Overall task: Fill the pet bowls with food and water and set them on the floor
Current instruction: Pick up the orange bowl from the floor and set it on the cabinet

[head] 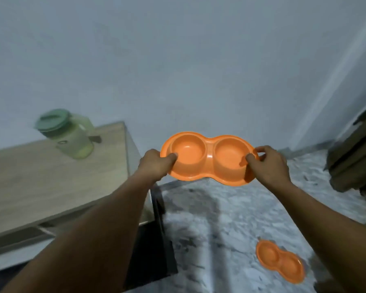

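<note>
Held item: orange plastic double bowl (209, 158), two round wells joined in one peanut-shaped tray with a flat rim; both wells are empty.
Position: in the air and roughly level, in front of the wall (178, 60), above the floor (220, 218), just past the corner of the table (51, 182).
Left hand (154, 163): grasps the bowl's left end, thumb over the rim; the fingers beneath are hidden.
Right hand (268, 163): grasps the right end, thumb on the rim, fingers (260, 150) curled round the edge.
Second double bowl (280, 261): same orange shape, lying on the marbled floor at lower right, well apart from the held one; its contents cannot be told.
On the table: a clear jug (72, 136) with a green lid, standing at far left.
</note>
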`<state>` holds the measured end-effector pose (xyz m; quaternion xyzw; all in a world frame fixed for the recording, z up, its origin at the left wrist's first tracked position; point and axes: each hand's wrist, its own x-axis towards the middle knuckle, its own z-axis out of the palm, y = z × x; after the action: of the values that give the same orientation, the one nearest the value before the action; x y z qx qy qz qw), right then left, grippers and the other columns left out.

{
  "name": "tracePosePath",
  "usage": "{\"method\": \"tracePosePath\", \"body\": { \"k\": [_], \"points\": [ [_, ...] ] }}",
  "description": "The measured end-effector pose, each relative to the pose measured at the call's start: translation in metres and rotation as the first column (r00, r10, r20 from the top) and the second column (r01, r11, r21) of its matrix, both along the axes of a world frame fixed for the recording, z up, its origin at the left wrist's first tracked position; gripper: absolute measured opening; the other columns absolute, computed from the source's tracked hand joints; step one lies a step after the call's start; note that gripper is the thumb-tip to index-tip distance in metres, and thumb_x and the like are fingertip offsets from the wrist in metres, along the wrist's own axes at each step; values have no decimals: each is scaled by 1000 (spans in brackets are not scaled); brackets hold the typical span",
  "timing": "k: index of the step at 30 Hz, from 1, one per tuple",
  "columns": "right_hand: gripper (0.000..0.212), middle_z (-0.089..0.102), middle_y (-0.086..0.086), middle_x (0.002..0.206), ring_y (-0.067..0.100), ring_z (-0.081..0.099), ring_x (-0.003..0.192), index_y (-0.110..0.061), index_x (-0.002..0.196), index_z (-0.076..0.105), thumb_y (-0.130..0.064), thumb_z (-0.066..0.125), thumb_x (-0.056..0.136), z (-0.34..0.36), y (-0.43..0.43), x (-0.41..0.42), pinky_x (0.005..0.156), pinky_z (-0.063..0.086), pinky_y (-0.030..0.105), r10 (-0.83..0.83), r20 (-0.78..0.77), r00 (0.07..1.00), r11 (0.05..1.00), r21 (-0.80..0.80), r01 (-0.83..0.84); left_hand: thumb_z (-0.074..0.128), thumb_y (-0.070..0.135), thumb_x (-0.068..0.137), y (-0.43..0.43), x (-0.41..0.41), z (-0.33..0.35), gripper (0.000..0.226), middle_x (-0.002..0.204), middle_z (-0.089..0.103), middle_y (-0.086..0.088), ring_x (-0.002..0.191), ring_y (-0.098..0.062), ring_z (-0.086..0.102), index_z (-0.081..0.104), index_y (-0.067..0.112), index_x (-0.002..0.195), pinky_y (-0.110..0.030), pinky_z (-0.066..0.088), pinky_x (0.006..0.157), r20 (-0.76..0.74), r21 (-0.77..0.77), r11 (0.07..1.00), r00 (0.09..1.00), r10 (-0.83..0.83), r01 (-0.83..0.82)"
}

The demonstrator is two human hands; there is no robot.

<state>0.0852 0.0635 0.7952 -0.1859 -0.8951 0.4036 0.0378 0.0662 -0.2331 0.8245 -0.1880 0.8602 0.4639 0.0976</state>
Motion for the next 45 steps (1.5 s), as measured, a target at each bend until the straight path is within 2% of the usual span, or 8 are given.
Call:
{"method": "tracePosePath", "body": {
  "k": [9,18,22,31,36,39,42,45],
  "points": [
    [44,67,9,110,27,61,98,-19,122,64,-44,64,86,69,-211,36,83,49,39,373,-50,926,927,56,-371,65,56,84,-214,133,67,51,92,72,-17,86,-35,72,62,7,97,-44,59,77,4,-53,971,972,235,-235],
    [40,70,9,105,30,64,97,-20,114,68,-46,64,84,85,-444,142,87,55,44,581,-39,813,814,60,-578,66,53,86,-430,296,81,54,93,70,-14,79,-28,72,61,3,107,-31,51,61,7,-72,899,902,433,-431],
    [37,69,9,106,30,63,99,-18,109,69,-45,64,84,76,-514,164,87,54,43,632,-4,775,774,54,-631,66,49,88,-491,331,75,49,93,71,-15,78,-27,69,60,3,107,-34,52,65,28,-66,869,870,493,-490],
    [32,72,10,100,30,65,94,-18,102,71,-44,64,86,23,-626,115,85,56,46,651,84,754,753,49,-656,65,51,88,-591,296,20,51,98,70,-16,89,-31,70,59,3,105,-43,57,78,81,-50,858,854,514,-512],
    [34,70,12,109,31,63,99,-14,112,71,-39,63,90,-22,-689,54,86,53,41,617,127,776,778,52,-627,70,61,71,-649,229,-21,70,102,70,-19,91,-35,69,64,2,107,-43,58,82,83,-111,848,846,527,-518],
    [39,69,12,116,31,63,104,-13,121,69,-39,63,92,-42,-718,27,91,54,46,609,161,777,782,45,-622,68,57,76,-678,198,-41,62,103,70,-17,90,-32,69,65,6,110,-36,57,76,132,-137,853,844,519,-503],
    [42,69,12,119,32,64,107,-14,124,67,-40,63,91,-59,-745,-4,94,54,49,590,193,784,794,39,-607,62,60,69,-704,165,-58,64,103,70,-15,98,-34,67,66,10,109,-45,57,88,152,-128,861,848,508,-493],
    [43,68,15,121,34,63,109,-11,126,67,-37,62,92,-71,-768,-27,94,53,48,580,192,792,800,47,-598,62,57,72,-727,142,-71,54,99,70,-14,96,-33,66,66,13,102,-46,57,86,162,-112,860,845,509,-497]
  ]
}}
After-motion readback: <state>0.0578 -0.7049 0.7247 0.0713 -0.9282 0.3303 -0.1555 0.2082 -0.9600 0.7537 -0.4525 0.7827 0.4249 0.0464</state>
